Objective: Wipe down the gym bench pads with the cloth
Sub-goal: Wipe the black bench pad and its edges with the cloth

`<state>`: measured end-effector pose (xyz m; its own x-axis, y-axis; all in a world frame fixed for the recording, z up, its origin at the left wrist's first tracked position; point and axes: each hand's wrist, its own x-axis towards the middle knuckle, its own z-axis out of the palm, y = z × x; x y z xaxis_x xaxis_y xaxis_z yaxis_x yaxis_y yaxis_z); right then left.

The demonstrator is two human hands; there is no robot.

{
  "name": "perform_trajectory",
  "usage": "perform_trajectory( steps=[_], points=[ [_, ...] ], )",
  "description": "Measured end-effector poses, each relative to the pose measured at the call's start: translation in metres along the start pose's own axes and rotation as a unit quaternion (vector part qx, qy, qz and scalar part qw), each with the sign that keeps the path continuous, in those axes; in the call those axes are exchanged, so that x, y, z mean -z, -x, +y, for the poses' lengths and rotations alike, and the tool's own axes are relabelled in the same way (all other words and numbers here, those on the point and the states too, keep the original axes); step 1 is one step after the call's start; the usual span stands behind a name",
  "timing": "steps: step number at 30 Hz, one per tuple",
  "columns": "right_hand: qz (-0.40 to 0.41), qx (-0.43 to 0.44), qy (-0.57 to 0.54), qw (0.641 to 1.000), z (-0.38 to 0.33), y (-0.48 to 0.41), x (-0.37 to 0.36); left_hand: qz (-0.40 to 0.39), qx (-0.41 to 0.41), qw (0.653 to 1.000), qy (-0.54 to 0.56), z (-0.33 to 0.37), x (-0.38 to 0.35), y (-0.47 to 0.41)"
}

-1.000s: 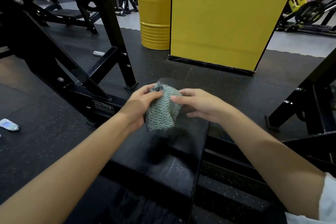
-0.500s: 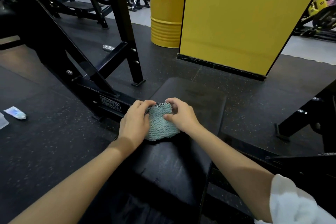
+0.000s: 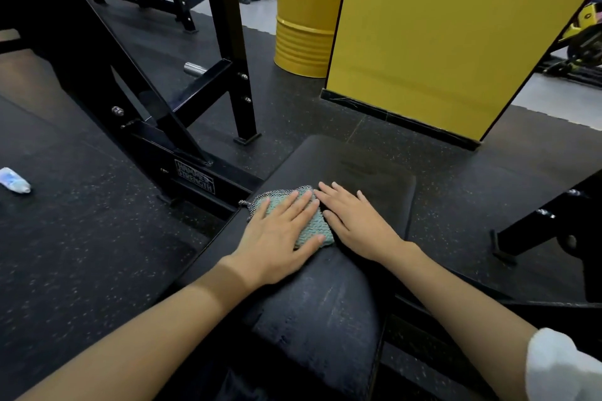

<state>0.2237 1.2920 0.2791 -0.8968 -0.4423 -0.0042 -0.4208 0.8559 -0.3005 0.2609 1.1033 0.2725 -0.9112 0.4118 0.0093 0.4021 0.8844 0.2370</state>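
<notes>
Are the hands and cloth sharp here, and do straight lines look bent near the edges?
Head view: the cloth, left hand and right hand are sharp, without motion blur; the yellow pillar and black rack lean outward from the wide lens; the bench pad has a dull sheen, no hard glare.

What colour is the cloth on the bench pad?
Pale green cloth with a grey edge, in the head view.
</notes>
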Motion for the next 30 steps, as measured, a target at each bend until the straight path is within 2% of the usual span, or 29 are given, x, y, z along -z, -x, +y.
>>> perform_trajectory(
  steps=[13, 22, 30],
  points=[
    [-0.043, -0.016, 0.021, 0.999, 0.000, -0.002, -0.001, -0.001, 0.045, 0.999, -0.007, -0.038, 0.005, -0.073],
    [-0.025, -0.035, 0.051, 0.998, -0.006, -0.004, -0.011, 0.004, 0.070, 0.995, 0.070, -0.049, 0.007, -0.130],
    [-0.026, -0.030, 0.043, 0.998, -0.003, -0.005, -0.011, -0.024, 0.091, 0.985, 0.141, -0.057, 0.013, -0.156]
  ],
)
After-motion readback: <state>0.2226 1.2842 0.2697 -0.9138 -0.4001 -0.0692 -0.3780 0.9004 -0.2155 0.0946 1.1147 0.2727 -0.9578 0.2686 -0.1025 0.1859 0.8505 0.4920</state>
